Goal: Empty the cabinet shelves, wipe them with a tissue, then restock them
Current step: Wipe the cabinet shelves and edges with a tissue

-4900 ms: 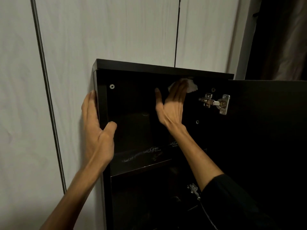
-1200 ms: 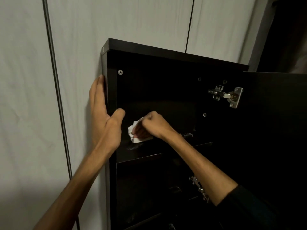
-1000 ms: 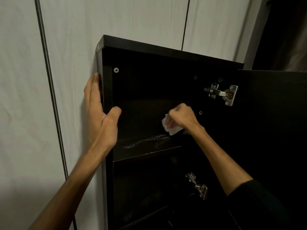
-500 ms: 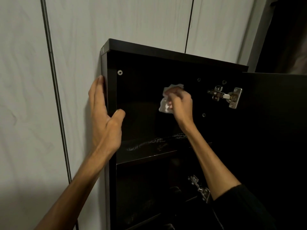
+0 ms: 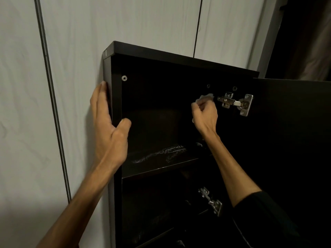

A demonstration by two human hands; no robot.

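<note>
- Fingers (image 5: 198,107) of the right hand (image 5: 205,116): we find them curled into a fist, gripping one white tissue (image 5: 206,97), which shows above the knuckles.
- Fingers of the left hand (image 5: 109,126): we record them straight and held together, laid flat along the outer left side of the cabinet (image 5: 179,58), with the thumb hooked round its front edge.
- Tissue position: we note it high in the top compartment, close to the right inner wall, just left of the upper hinge (image 5: 236,103). Contact with the wall we cannot confirm.
- Hinges counted: two metal ones, the upper and a lower hinge (image 5: 211,201) in the compartment beneath.
- Shelves counted: we see one shelf (image 5: 161,156) plainly, bearing pale smear marks; the edge of a second shows dimly lower down.
- Door (image 5: 295,122): one, standing open at the right.
- Screw (image 5: 124,78): one silver head, upper left of the interior.
- Wall (image 5: 71,68): pale panels behind the cabinet.
</note>
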